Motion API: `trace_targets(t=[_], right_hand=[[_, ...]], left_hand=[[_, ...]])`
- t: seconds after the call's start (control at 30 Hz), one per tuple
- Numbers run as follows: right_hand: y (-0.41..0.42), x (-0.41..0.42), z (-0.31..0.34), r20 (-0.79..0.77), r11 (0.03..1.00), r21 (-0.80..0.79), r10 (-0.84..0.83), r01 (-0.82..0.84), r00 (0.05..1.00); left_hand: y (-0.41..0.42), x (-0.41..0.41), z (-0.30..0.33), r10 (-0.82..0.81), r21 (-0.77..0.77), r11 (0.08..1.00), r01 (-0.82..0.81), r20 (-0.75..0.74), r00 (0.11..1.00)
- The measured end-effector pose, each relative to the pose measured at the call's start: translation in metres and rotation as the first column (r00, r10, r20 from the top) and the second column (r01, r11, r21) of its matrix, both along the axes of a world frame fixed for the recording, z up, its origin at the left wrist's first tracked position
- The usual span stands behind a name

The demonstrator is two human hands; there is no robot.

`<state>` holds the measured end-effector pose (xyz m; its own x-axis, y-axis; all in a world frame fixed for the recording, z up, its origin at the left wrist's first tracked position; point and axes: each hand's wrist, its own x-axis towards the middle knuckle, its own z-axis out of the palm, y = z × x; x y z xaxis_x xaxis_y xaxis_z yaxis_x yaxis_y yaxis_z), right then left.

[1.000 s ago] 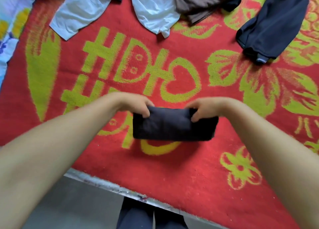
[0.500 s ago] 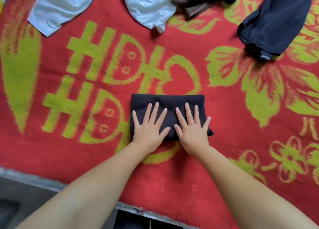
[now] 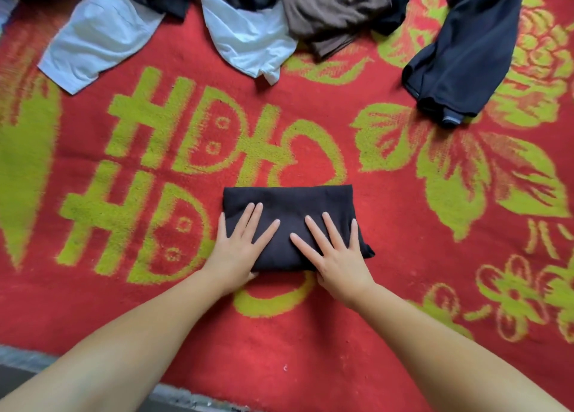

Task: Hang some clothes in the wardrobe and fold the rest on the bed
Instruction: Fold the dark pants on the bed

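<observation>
Two flat hands press on a folded black garment (image 3: 289, 206) that lies on a red blanket (image 3: 388, 349) with a yellow-green pattern of letters, leaves and flowers. At the far left, near the top edge, a pale blue-white garment (image 3: 96, 39) lies spread and unfolded, its near hem on the blanket. Beside it to the right, a second white garment (image 3: 248, 45) lies crumpled, partly under dark cloth at the top of the view. Below these, near the middle, sits the folded black garment, a neat rectangle with its long side running left to right. The left hand (image 3: 237, 250) rests on its left portion, palm down, fingers straight and spread, the little finger just off the left edge of the cloth. The right hand (image 3: 337, 253) rests on the right portion in the same way, fingers straight and fanned, the heel at the near edge of the garment. Neither hand curls around anything. Further right along the top, a brown garment (image 3: 335, 8) lies bunched, touching the second white one. At the far right, a dark navy garment (image 3: 466, 54) lies loosely across the blanket, well apart from the folded piece. Along the lower left, a grey bed edge (image 3: 186, 394) borders the blanket.
</observation>
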<state>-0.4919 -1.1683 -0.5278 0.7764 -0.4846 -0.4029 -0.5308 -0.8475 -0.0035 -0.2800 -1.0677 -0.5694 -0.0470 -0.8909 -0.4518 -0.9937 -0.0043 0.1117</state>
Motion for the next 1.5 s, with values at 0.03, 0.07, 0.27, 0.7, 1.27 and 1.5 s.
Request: trace_targets(t=[0.03,0.07,0.27,0.7,1.27,1.5], right_hand=[[0.0,0.003,-0.005,0.004,0.999,-0.023,-0.043,0.043,0.999],[-0.001,0.007,-0.009,0.014,0.996,-0.028,-0.084,0.085,0.996],[-0.013,0.018,-0.004,-0.056,0.96,0.094,-0.258,0.262,0.965],[0.013,0.067,0.188,0.113,0.977,-0.117,0.193,-0.18,0.975],[0.321,0.191,0.271,0.163,0.63,-0.211,0.777,-0.748,0.608],[0.528,0.219,0.275,0.178,0.484,-0.166,0.872,-0.859,0.457]], left_hand=[[-0.003,-0.005,-0.002,0.026,-0.001,1.0,-0.026,0.004,1.0],[-0.005,-0.009,-0.004,0.057,-0.005,0.998,-0.057,0.01,0.998],[-0.016,-0.013,0.021,0.144,0.068,0.988,-0.142,-0.027,0.989],[0.069,-0.006,0.198,0.522,-0.17,0.842,-0.511,0.02,0.853],[0.423,-0.008,0.286,0.944,-0.204,0.328,-0.922,0.108,0.312],[0.633,-0.02,0.295,0.966,-0.21,0.216,-0.953,0.191,0.177]])
